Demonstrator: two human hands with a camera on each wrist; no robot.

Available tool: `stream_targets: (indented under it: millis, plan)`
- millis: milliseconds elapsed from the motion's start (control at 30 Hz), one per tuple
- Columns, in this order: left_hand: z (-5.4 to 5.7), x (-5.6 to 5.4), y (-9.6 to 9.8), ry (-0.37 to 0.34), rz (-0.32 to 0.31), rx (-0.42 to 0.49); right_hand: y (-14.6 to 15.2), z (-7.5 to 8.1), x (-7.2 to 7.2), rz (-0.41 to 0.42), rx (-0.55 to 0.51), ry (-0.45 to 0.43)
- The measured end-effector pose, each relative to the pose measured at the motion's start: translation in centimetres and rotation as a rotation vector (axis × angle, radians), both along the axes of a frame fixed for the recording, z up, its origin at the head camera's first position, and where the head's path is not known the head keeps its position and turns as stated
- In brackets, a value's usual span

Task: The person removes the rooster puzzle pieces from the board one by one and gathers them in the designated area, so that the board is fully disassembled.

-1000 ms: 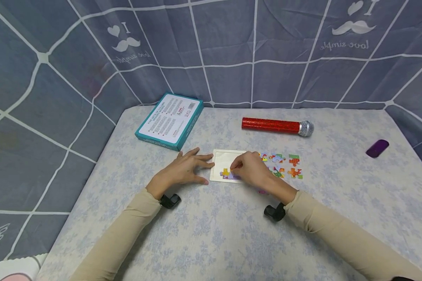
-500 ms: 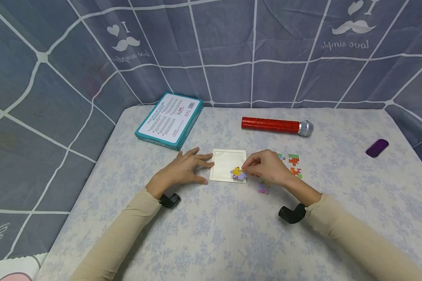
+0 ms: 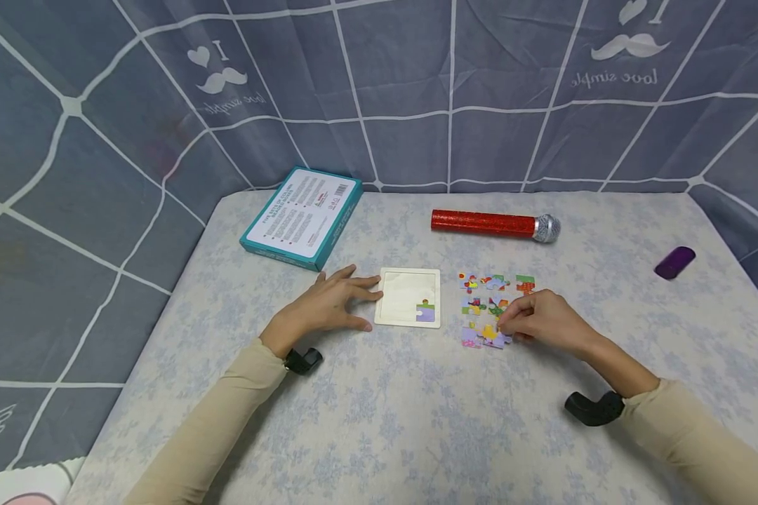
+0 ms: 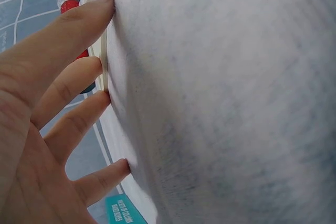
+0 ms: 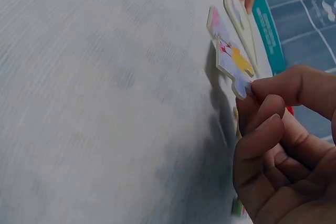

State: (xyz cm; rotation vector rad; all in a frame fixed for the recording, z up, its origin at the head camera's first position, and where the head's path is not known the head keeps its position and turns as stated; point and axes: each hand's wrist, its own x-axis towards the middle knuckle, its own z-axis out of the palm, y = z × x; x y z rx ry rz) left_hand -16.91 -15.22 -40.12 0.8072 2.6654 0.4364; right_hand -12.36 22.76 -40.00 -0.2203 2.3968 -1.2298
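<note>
My left hand [image 3: 328, 305] rests on the table with fingers spread, its fingertips touching the left edge of a pale square puzzle tray [image 3: 394, 324]. One purple jigsaw piece [image 3: 426, 313] lies in the tray's lower right corner. To the right of the tray, my right hand [image 3: 546, 320] pinches a yellow and purple jigsaw piece [image 3: 490, 337] between thumb and finger. In the right wrist view that pinched piece [image 5: 231, 64] is tilted above the cloth, beside a purple and pink piece [image 5: 214, 22]. Several colourful pieces [image 3: 469, 282] lie in rows there, some partly hidden by the right hand.
A teal box [image 3: 303, 217] lies at the back left. Behind the pieces is a red microphone [image 3: 486, 223], and a purple oblong object [image 3: 674, 263] lies far right. A grey-blue curtain [image 3: 404, 91] hangs along the table's back edge.
My right hand has carried the yellow and purple piece rightward out of the tray to the loose pieces. The purple corner piece stays in the tray. My left hand has kept its place.
</note>
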Motion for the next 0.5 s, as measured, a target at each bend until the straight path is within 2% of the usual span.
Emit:
stream_targets:
  millis: [200,500]
  plan:
    - [0.12,0.04,-0.05,0.003,-0.003,0.006,0.83,-0.24,0.23,0.021,0.017,0.019]
    - [-0.05,0.04,-0.07,0.001,0.001,0.013,0.48,-0.07,-0.18,0.042,0.117,0.084]
